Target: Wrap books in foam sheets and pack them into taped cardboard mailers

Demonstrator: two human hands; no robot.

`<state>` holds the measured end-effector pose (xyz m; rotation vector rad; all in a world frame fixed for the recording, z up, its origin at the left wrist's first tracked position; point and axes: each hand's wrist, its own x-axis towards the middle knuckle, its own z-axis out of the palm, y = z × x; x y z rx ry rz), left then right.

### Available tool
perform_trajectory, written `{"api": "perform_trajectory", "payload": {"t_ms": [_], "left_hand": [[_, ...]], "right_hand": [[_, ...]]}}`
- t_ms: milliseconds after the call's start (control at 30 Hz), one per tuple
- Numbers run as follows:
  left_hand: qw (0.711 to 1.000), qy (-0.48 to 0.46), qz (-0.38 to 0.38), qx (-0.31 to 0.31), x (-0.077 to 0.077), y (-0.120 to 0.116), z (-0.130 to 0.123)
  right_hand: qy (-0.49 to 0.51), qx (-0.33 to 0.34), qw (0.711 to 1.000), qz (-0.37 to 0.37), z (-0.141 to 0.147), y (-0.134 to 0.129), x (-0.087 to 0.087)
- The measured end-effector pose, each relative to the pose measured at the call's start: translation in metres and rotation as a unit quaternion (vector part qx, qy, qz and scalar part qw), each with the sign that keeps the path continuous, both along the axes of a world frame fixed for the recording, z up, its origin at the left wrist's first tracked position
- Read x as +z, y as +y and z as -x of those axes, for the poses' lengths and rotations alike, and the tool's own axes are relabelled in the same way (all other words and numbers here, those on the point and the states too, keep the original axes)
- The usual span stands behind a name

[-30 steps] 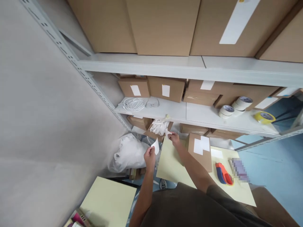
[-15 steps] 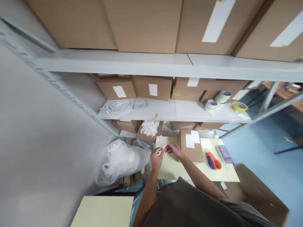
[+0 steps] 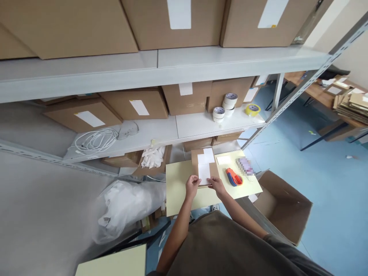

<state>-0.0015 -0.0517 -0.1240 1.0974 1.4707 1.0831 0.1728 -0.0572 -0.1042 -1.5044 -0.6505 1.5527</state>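
Observation:
A white label [image 3: 204, 174] lies over the top of a small cardboard box [image 3: 214, 168], just below other white labels [image 3: 208, 155] on it. My left hand [image 3: 192, 186] pinches the lower left corner of the label between thumb and fingers. At its lower right corner, my right hand [image 3: 217, 185] grips it the same way. Whether the label is stuck down or only held against the box I cannot tell. The box sits on a pale yellow tabletop [image 3: 179, 188]. Right of the box lies an orange and blue tape dispenser [image 3: 234, 178].
A shelf [image 3: 161, 132] behind carries cardboard boxes, tape rolls [image 3: 219, 113], yellow tape [image 3: 253, 110] and a coiled white cable [image 3: 96, 141]. A stuffed plastic bag [image 3: 129, 203] is at left. An open carton [image 3: 283, 205] stands at right. A box of white gloves [image 3: 153, 157] sits under the shelf.
Both hands have moved from left of the box to its near edge, where they now hold the white label by its corners. The view has swung to the right.

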Motion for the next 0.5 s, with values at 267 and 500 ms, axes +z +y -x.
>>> {"api": "perform_trajectory", "payload": {"t_ms": [267,500], "left_hand": [[0.985,0.121,0.104,0.062,-0.012,0.019,-0.072],[0.961,0.227,0.142,0.065,-0.021,0.014,-0.096]], "right_hand": [[-0.218,0.023,0.974,-0.063,-0.057,0.014,-0.032],[-0.292,0.045,0.951,-0.088,-0.076,0.012,-0.059]]}}
